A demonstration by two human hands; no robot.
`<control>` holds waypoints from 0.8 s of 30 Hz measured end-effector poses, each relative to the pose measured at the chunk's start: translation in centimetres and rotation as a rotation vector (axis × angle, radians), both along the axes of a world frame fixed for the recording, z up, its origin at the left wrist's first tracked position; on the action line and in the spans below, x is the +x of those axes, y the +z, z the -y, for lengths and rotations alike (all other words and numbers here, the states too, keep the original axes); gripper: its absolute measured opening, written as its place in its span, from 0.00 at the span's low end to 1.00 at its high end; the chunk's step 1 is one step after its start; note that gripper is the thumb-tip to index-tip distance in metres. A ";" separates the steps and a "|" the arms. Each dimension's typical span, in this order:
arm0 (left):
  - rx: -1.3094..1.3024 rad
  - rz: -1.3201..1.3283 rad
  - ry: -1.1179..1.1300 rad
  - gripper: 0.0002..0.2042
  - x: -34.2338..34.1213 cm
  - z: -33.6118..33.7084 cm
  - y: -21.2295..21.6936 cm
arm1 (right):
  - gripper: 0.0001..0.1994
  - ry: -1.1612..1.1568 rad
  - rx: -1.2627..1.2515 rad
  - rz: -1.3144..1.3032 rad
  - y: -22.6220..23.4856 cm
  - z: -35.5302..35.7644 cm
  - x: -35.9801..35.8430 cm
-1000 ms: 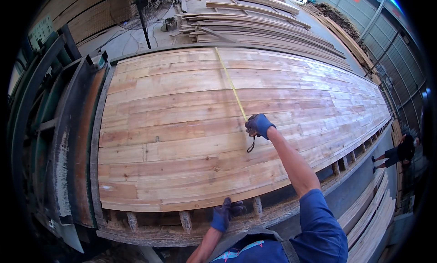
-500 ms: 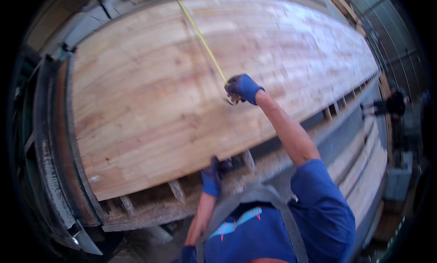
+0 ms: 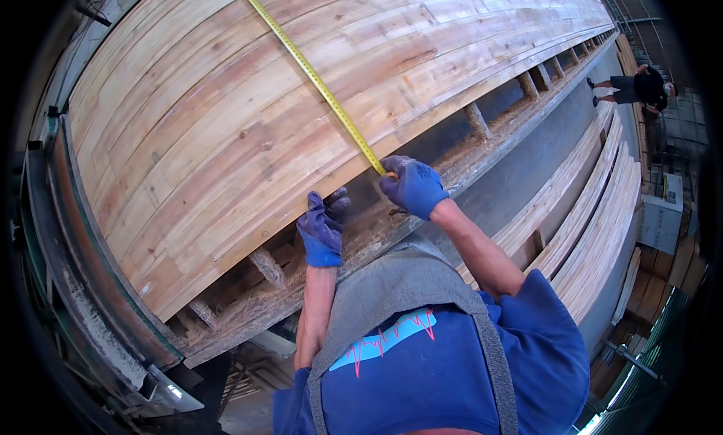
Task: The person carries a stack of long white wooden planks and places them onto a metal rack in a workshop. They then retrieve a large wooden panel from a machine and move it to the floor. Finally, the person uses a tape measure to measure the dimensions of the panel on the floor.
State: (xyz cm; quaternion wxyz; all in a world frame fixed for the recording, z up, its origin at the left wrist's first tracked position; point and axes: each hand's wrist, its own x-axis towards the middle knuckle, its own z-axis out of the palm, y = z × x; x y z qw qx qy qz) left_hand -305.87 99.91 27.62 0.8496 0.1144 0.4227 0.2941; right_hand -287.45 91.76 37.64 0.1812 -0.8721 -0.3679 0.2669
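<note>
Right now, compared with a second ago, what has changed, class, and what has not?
The right hand drew back from over the middle of the wooden plank panel to its near edge. The yellow tape measure in this hand's grip now stretches across more of the panel. No hold was visibly taken or released; the left hand stayed at the near edge.

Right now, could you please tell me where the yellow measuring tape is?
In the head view, the yellow measuring tape crosses the plank panel from the top edge, left of centre, down to the right hand.
</note>
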 end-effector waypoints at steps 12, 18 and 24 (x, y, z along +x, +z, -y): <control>0.001 -0.052 -0.016 0.19 0.0 0.1 0.2 | 0.16 0.001 0.031 -0.026 -1.0 0.6 0.4; 0.007 -0.034 -0.039 0.21 -0.3 -0.2 0.7 | 0.17 -0.001 0.067 -0.095 -0.8 0.6 0.5; -0.046 0.002 -0.048 0.21 -0.9 -0.2 0.1 | 0.17 -0.022 0.086 -0.136 -1.0 0.9 0.5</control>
